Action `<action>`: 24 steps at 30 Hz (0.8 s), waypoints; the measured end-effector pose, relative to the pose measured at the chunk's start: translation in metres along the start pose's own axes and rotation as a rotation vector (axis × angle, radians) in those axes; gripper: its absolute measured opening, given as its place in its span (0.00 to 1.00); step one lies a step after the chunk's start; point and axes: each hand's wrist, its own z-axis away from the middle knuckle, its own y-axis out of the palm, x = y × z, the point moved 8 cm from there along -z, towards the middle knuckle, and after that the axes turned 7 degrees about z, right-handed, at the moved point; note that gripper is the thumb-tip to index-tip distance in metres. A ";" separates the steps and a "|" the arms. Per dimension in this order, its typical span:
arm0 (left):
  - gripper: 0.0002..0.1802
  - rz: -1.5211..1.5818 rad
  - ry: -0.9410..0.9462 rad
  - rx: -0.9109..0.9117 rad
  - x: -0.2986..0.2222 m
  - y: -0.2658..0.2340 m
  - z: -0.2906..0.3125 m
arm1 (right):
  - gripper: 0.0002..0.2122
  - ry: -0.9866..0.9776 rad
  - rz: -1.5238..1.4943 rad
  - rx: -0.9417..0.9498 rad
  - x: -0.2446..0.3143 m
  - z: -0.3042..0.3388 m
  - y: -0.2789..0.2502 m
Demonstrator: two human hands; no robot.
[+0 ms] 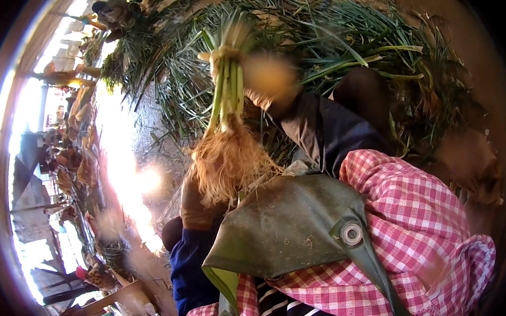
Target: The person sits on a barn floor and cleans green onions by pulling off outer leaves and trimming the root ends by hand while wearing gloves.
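A bunch of spring onions (228, 97) stands out in front of me, its leaves away from me and a mass of tan, stringy roots (228, 162) toward my lap. Something tan wraps around its stalks near the leaves; whether this is a tie or gloved fingers, I cannot tell. My left hand (196, 201), in brown, reaches behind the roots, which hide its fingers. Just right of the stalks is my right hand (258, 100), also in brown, with its fingers lost behind a blurred spot.
Loose spring onions (344, 38) lie heaped on the ground ahead and to the right. A dark green apron (290, 224) covers my lap over a pink checked garment (419, 207). Bright wet ground (126, 163) and blurred clutter lie left, with a person (114, 14) at the far left.
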 end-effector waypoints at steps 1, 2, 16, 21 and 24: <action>0.17 -0.063 0.063 -0.018 0.000 -0.017 0.007 | 0.22 -0.028 0.018 -0.081 0.007 0.008 -0.008; 0.17 -0.152 0.135 -0.051 -0.010 -0.031 0.019 | 0.24 -0.055 -0.030 -0.078 0.013 0.008 0.001; 0.14 -0.005 0.499 0.181 -0.052 -0.021 0.048 | 0.23 -0.255 0.166 -0.077 0.055 0.010 0.024; 0.10 0.216 0.578 0.249 -0.059 -0.048 0.057 | 0.22 -0.222 0.009 0.012 0.063 -0.006 -0.015; 0.09 0.230 0.461 0.686 -0.075 -0.058 0.052 | 0.27 -0.281 0.011 0.127 0.082 0.004 -0.030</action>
